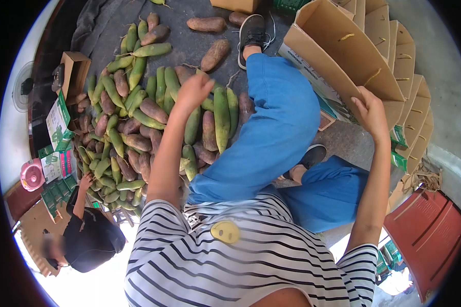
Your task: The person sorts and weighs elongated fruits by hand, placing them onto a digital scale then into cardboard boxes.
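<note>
My right hand (371, 112) grips the near edge of a tall, open cardboard box (338, 46) with a yellow cord handle; the part of the box in view holds nothing. My left hand (194, 89) is over the heap of vegetables, its fingers curled in. Whether anything is in those fingers is hidden. Just beneath it lie long green radishes (221, 117). Reddish-brown, soil-marked roots (209, 130) are mixed among them, and a larger one (215, 55) lies on the dark ground sheet beyond my left hand.
More open cardboard boxes (404, 56) stand in a row at the right. My legs in blue trousers (281, 112) stretch between heap and boxes. At the lower left, another person (92, 238) in black reaches to the heap. A red panel (427, 240) stands lower right.
</note>
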`<state>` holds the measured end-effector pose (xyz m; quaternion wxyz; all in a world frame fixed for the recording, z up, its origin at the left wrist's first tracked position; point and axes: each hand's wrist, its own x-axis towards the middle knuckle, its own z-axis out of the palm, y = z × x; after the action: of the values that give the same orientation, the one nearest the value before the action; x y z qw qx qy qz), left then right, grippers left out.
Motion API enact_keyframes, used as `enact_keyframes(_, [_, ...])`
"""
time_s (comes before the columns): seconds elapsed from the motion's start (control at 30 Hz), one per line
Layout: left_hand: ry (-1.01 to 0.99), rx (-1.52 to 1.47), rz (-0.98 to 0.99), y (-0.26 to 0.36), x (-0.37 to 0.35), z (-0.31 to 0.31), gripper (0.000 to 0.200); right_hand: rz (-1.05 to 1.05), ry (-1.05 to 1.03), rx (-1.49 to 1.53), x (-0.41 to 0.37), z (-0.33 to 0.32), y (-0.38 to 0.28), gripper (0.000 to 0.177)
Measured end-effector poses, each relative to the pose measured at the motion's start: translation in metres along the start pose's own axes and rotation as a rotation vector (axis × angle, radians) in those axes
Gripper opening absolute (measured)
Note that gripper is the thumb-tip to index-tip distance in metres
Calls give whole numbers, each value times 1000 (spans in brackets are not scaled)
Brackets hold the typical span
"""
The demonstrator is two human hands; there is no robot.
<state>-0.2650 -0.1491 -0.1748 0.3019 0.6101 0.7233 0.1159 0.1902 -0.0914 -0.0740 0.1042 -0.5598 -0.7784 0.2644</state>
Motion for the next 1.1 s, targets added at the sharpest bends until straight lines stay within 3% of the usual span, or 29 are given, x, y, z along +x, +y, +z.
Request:
enact_keyframes(0.1, [-228,45,-172,-78,-23,79,46,-10,13,2,6,4,-6,21])
enact_keyframes(0.2, [-287,24,-332,-63,-39,117,59,-29,-5,-90,9,5,1,24])
enact_keyframes(0.3, [-185,147,-495,-51,-36,148,74,15,-65,-155,8,0,-10,25])
enact_keyframes(0.5, [-155,71,-621,-45,-29,154,79,8,-44,-182,3,5,-12,22])
enact_keyframes(0.57, [-87,-119,-475,-50,-40,145,79,-31,-10,-196,1,6,-3,21])
enact_keyframes(0.63, [120,-320,-328,-69,-45,143,72,-16,12,-184,0,7,0,20])
enact_keyframes(0.7, [262,-441,-213,7,-49,72,64,-26,31,-170,1,9,2,19])
enact_keyframes(0.73, [360,-478,-84,-2,-36,59,59,-39,46,-164,2,10,4,18])
enact_keyframes(0.83, [692,-714,233,120,-31,-24,59,-25,40,-158,1,12,4,16])
enact_keyframes(0.9, [830,-852,560,177,-21,-47,54,-12,15,-169,1,14,4,17])
enact_keyframes(1.0, [750,-753,807,257,-7,-50,38,-7,-16,-202,0,16,5,21])
enact_keyframes(1.03, [622,-722,868,273,0,-40,33,-11,-20,-208,-2,16,3,21])
enact_keyframes(1.1, [355,-331,1007,299,12,-28,36,-6,-27,-204,-4,17,5,21])
